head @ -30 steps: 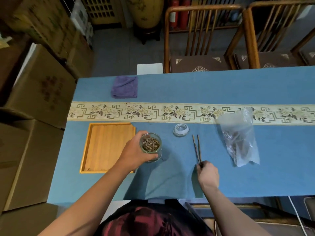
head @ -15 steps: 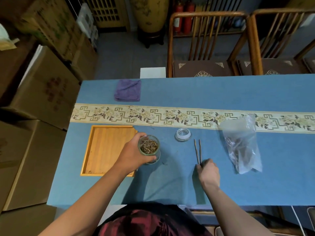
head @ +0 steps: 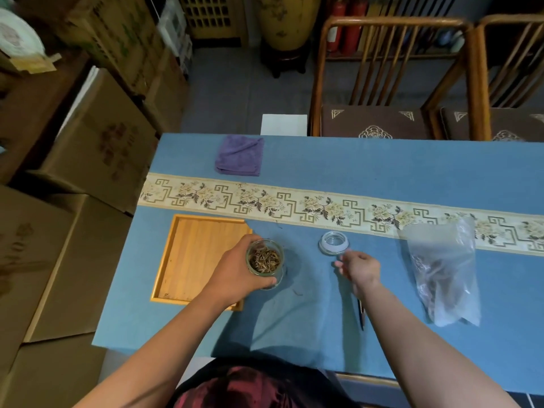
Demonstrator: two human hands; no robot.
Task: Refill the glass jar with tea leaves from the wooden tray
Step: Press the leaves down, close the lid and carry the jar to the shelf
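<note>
Our left hand (head: 235,278) grips the glass jar (head: 265,259) of tea leaves beside the wooden tray (head: 194,254), while our right hand (head: 357,267), fingers loose, reaches the lid (head: 333,243) just beyond it.

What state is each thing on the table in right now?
jar: open, holds tea leaves, gripped by left hand
lid: off, on the cloth right of the jar
right hand: empty, fingers loose, reaching by the lid
tray: looks empty
tongs: lying under the right forearm
bag: lying flat, some leaves inside
towel: folded
</note>
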